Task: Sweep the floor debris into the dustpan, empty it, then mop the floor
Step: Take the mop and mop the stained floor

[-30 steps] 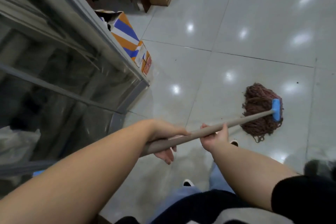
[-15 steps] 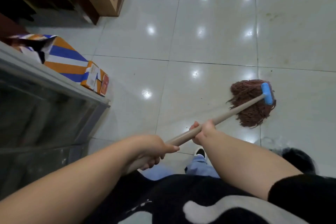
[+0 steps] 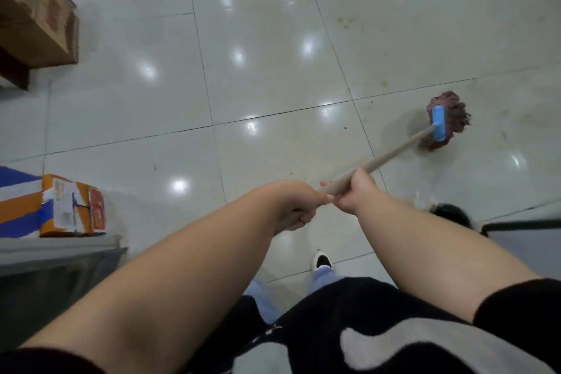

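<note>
Overhead lights glare on glossy floor (image 3: pixel 273 85) (edges blurred, warped).

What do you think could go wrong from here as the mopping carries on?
1. The floor shines as if wet, and the shoe stands on it, so a slip seems possible.
2. The mop is stretched far out, with the left hand and right hand bunched together on the handle; control may suffer.
3. A wide swing could wet the striped box.

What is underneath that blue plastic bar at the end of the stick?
Under the blue plastic mop clamp spreads a reddish-brown bundle of mop strands, lying on the glossy pale tiled floor. The floor beneath is covered.
</note>
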The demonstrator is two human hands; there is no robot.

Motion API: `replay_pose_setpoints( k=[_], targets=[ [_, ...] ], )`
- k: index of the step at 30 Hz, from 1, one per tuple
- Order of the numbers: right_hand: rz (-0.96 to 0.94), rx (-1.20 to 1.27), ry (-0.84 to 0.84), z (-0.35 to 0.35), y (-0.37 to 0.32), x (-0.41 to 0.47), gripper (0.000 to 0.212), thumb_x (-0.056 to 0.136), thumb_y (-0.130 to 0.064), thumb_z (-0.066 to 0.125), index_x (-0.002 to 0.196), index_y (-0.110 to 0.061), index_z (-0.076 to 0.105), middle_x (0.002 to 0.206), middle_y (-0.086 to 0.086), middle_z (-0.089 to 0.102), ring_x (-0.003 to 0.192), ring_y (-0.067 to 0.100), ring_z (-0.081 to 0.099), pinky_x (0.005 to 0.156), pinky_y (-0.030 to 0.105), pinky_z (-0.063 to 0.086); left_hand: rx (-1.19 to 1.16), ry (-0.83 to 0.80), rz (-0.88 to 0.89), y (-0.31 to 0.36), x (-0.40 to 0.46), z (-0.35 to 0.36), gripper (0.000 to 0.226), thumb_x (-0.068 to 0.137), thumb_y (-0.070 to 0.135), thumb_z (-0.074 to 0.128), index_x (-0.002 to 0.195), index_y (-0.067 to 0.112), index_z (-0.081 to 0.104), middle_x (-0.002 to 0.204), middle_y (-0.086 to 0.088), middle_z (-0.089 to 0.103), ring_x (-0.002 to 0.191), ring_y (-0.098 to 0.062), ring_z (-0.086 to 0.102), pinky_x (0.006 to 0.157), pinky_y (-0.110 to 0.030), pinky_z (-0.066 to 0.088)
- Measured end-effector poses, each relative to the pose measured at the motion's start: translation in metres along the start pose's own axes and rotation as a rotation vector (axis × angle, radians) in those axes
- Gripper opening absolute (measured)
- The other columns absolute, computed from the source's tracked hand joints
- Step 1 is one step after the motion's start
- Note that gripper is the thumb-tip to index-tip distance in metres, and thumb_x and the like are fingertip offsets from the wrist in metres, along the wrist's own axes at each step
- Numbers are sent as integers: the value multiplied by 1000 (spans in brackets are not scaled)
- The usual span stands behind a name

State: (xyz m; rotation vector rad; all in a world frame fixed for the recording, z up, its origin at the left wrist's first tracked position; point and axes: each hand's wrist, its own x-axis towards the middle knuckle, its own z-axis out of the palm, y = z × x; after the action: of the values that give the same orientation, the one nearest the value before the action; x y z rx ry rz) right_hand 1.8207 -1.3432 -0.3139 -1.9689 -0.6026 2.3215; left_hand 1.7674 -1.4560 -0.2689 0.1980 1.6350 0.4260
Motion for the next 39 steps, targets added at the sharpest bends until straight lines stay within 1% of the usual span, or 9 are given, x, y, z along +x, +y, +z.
replay_pose_setpoints(
  k=[3, 5, 9, 14, 21, 30, 32, 36, 39],
  targets=[
    [17, 45, 13, 35, 42, 9, 42, 102, -19, 27, 141, -4, 35, 137, 17, 45, 95, 34, 58, 69, 43, 53, -54, -84, -96, -40, 6, -43, 43, 96, 47, 41, 72, 11, 38, 29, 5, 32, 21, -6, 27, 32, -6, 24],
    [72, 34, 25, 65, 81, 15, 41, 102, -15, 25, 140, -4, 35, 117, 18, 51, 75, 31, 55, 49, 41, 53, -91, -142, -174, -77, 3, -76, 44, 94, 51, 42, 74, 12, 41, 32, 7, 35, 23, -3, 29, 32, -7, 26],
    [253, 25, 0, 127, 169, 18, 46, 103, -31, 29, 137, -2, 41, 126, 20, 55, 107, 37, 57, 70, 49, 47, -127, -211, -379, -158, -29, -140, 44, 92, 55, 43, 73, 15, 42, 35, 8, 37, 25, -2, 31, 33, -7, 27],
    [364, 161, 55, 211, 221, 12, 43, 98, -50, 37, 108, -8, 38, 73, 17, 57, 61, 24, 55, 56, 35, 51, -18, -175, -495, -204, -75, -220, 47, 90, 58, 43, 88, 12, 48, 46, 5, 38, 31, -5, 34, 36, -11, 33],
    [335, 112, 195, 212, 213, 28, 37, 99, -45, 32, 90, -10, 40, 67, 8, 49, 49, 13, 41, 36, 16, 38, 37, -141, -457, -190, -69, -205, 56, 90, 63, 35, 87, 9, 51, 56, 0, 38, 27, -7, 33, 36, -11, 32],
    [175, 336, 218, 153, 46, 81, 36, 100, -39, 36, 75, -13, 43, 46, 3, 49, 16, 10, 36, 34, 10, 39, 160, -135, -414, -14, 5, -165, 53, 90, 62, 36, 69, 14, 40, 35, 4, 35, 26, -7, 30, 37, -8, 31],
    [172, 364, 189, 136, -3, 90, 31, 99, -39, 36, 83, -15, 46, 39, 3, 50, 16, 10, 37, 34, 11, 40, 203, -140, -408, 39, 21, -155, 52, 90, 62, 36, 69, 15, 38, 35, 4, 35, 27, -7, 31, 36, -9, 31],
    [167, 413, 205, 88, -100, 108, 28, 100, -41, 36, 89, -17, 45, 59, 4, 52, 19, 11, 40, 34, 9, 38, 261, -149, -422, 143, 54, -120, 54, 88, 65, 36, 70, 15, 38, 39, 4, 35, 32, -8, 32, 38, -10, 31],
    [129, 460, 242, 42, -183, 119, 20, 101, -33, 35, 95, -16, 43, 62, 6, 50, 39, 13, 45, 34, 8, 37, 304, -172, -425, 231, 79, -84, 55, 87, 67, 37, 68, 15, 39, 36, 4, 36, 27, -7, 33, 36, -8, 32]
  ],
)
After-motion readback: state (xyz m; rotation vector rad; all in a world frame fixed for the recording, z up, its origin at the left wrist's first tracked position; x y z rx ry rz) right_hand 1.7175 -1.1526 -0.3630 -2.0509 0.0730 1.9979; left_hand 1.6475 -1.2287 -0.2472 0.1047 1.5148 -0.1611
